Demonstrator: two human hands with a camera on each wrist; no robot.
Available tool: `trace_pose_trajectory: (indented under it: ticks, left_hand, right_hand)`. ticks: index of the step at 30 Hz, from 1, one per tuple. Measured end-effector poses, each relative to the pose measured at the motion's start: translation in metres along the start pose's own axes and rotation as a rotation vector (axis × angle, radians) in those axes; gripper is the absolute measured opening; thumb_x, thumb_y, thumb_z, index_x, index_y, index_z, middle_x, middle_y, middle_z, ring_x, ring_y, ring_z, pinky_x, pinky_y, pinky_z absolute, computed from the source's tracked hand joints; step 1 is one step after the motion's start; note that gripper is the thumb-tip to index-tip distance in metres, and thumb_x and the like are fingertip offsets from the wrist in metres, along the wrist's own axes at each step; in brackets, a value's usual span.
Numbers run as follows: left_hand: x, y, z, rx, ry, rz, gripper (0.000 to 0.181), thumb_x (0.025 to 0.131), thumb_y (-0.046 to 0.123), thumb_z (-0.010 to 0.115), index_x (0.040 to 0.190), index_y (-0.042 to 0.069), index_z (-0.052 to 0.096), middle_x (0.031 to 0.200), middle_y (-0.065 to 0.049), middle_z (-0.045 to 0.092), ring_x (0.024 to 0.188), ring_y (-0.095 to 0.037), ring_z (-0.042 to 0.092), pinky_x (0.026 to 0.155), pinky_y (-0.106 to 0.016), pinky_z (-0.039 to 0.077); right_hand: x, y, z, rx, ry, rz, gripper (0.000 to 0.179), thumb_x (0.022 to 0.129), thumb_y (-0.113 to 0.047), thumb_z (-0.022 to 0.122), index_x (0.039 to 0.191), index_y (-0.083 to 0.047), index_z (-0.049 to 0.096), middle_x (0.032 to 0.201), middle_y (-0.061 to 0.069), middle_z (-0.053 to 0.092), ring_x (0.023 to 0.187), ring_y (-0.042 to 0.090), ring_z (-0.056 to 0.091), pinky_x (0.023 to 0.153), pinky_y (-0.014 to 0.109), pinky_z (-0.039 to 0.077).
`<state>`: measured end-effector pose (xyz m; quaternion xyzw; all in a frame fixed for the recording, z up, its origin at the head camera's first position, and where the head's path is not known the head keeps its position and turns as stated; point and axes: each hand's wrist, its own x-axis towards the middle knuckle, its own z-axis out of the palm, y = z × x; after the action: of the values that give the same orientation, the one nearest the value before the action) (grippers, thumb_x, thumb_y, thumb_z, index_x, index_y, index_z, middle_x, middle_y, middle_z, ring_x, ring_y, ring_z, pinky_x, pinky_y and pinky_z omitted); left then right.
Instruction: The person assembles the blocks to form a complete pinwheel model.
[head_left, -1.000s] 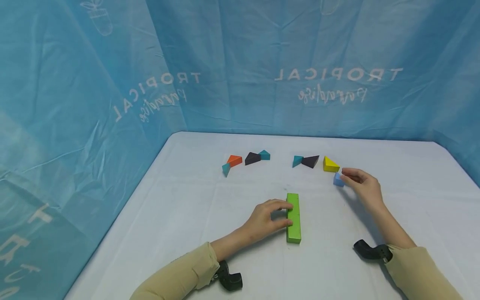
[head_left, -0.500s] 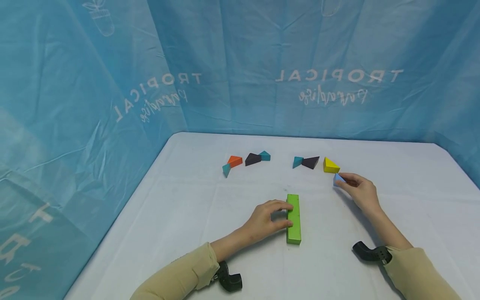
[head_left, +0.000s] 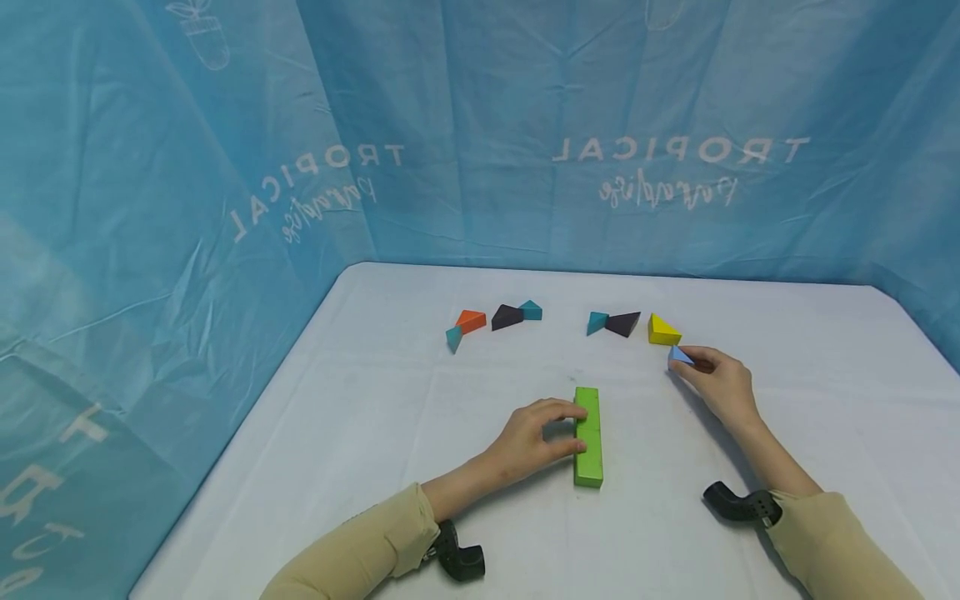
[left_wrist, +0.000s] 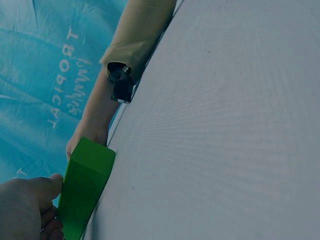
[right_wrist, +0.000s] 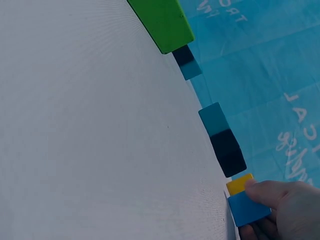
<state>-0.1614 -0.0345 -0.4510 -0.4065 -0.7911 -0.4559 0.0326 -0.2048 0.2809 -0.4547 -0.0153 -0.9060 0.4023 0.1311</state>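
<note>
In the head view my right hand point(head_left: 720, 385) pinches a small blue triangular block point(head_left: 678, 356) between thumb and fingers, at the near corner of a yellow triangular block point(head_left: 663, 330). The right wrist view shows the thumb on the blue block's point(right_wrist: 248, 208) face, with part of the yellow block point(right_wrist: 240, 184) behind it. My left hand point(head_left: 531, 437) rests its thumb and index fingertips, spread apart, along the left edge of a long green bar point(head_left: 588, 454) lying on the table. Up close in the left wrist view, the thumb touches the green bar's point(left_wrist: 85, 187) side.
Along the back of the white table point(head_left: 360, 400) lie an orange block point(head_left: 472, 322) with a teal one point(head_left: 453, 338), a black block point(head_left: 507, 317) beside another teal block point(head_left: 531, 312), and a teal-and-black pair point(head_left: 621, 324). A blue printed curtain point(head_left: 480, 208) surrounds the table.
My right hand has shifted slightly lower and left around the blue block, which has turned a little so that its top shows more. My left hand and the green bar have stayed in place.
</note>
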Motion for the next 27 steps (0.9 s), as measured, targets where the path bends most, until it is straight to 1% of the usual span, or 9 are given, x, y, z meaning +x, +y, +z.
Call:
trace_pose_trajectory:
  ticks: [3, 6, 8, 10, 13, 15, 21, 24, 27]
  left_hand:
    - [0.000, 0.000, 0.000, -0.006, -0.003, -0.004, 0.042, 0.080, 0.016, 0.077, 0.118, 0.004, 0.062, 0.115, -0.003, 0.063, 0.109, -0.009, 0.055, 0.093, -0.022, 0.044]
    - [0.000, -0.001, 0.001, -0.003, -0.002, -0.001, 0.042, 0.080, 0.016, 0.077, 0.117, 0.004, 0.062, 0.115, -0.003, 0.063, 0.109, -0.009, 0.055, 0.093, -0.021, 0.044]
    - [0.000, -0.001, 0.001, 0.004, 0.001, 0.004, 0.041, 0.080, 0.016, 0.077, 0.117, 0.005, 0.062, 0.115, -0.003, 0.063, 0.109, -0.009, 0.055, 0.093, -0.021, 0.044]
    - [0.000, -0.001, 0.001, 0.009, 0.004, 0.010, 0.041, 0.080, 0.016, 0.077, 0.117, 0.005, 0.062, 0.115, -0.003, 0.063, 0.110, -0.009, 0.055, 0.092, -0.021, 0.044]
    - [0.000, -0.001, 0.001, 0.008, 0.003, 0.016, 0.041, 0.081, 0.016, 0.077, 0.117, 0.004, 0.062, 0.115, -0.003, 0.063, 0.109, -0.009, 0.055, 0.092, -0.021, 0.044]
    - [-0.001, 0.000, 0.001, 0.006, 0.000, 0.017, 0.041, 0.081, 0.017, 0.076, 0.118, 0.004, 0.062, 0.115, -0.003, 0.062, 0.109, -0.009, 0.055, 0.092, -0.021, 0.044]
    - [0.000, 0.000, 0.000, 0.007, 0.000, 0.014, 0.041, 0.081, 0.017, 0.076, 0.118, 0.005, 0.062, 0.116, -0.003, 0.062, 0.110, -0.009, 0.055, 0.092, -0.021, 0.044]
    - [0.000, 0.000, 0.000, 0.007, -0.001, 0.010, 0.042, 0.081, 0.017, 0.076, 0.118, 0.005, 0.062, 0.116, -0.003, 0.062, 0.110, -0.009, 0.055, 0.093, -0.021, 0.043]
    - [0.000, 0.000, -0.001, 0.010, -0.004, 0.011, 0.042, 0.081, 0.017, 0.076, 0.118, 0.004, 0.062, 0.116, -0.003, 0.062, 0.110, -0.009, 0.055, 0.093, -0.021, 0.043]
  right_hand:
    - [0.000, -0.002, -0.002, 0.008, 0.002, 0.009, 0.048, 0.090, -0.035, 0.065, 0.121, 0.001, 0.062, 0.115, 0.020, 0.062, 0.099, 0.029, 0.060, 0.079, 0.025, 0.048]
    - [0.000, -0.006, -0.004, 0.041, 0.000, 0.013, 0.046, 0.089, -0.035, 0.066, 0.119, -0.001, 0.063, 0.114, 0.018, 0.063, 0.096, 0.017, 0.060, 0.074, 0.012, 0.044]
    - [0.000, -0.009, -0.004, 0.065, -0.006, 0.007, 0.044, 0.089, -0.034, 0.066, 0.119, -0.002, 0.063, 0.115, 0.017, 0.063, 0.096, 0.015, 0.059, 0.072, 0.007, 0.042]
    - [0.000, -0.011, -0.004, 0.069, -0.016, -0.002, 0.044, 0.089, -0.033, 0.067, 0.119, -0.001, 0.063, 0.115, 0.018, 0.063, 0.097, 0.019, 0.060, 0.071, 0.005, 0.041]
    - [0.000, -0.011, -0.003, 0.042, -0.028, 0.000, 0.046, 0.089, -0.033, 0.067, 0.120, 0.001, 0.061, 0.116, 0.020, 0.062, 0.101, 0.030, 0.060, 0.070, 0.005, 0.040]
    - [0.000, -0.009, -0.002, 0.022, -0.029, 0.005, 0.048, 0.089, -0.033, 0.067, 0.121, 0.002, 0.061, 0.116, 0.022, 0.061, 0.101, 0.033, 0.060, 0.070, 0.005, 0.039]
    - [0.003, -0.007, 0.002, -0.010, -0.009, -0.027, 0.048, 0.088, -0.031, 0.068, 0.120, 0.004, 0.061, 0.112, 0.023, 0.062, 0.099, 0.034, 0.060, 0.072, 0.012, 0.043]
    - [0.003, -0.009, 0.002, -0.016, -0.006, -0.024, 0.048, 0.088, -0.031, 0.068, 0.120, 0.004, 0.061, 0.111, 0.023, 0.063, 0.098, 0.034, 0.061, 0.069, 0.010, 0.043]
    - [0.004, -0.013, 0.000, 0.001, -0.013, -0.007, 0.049, 0.088, -0.032, 0.068, 0.120, 0.003, 0.061, 0.112, 0.023, 0.063, 0.097, 0.034, 0.061, 0.065, 0.006, 0.041]
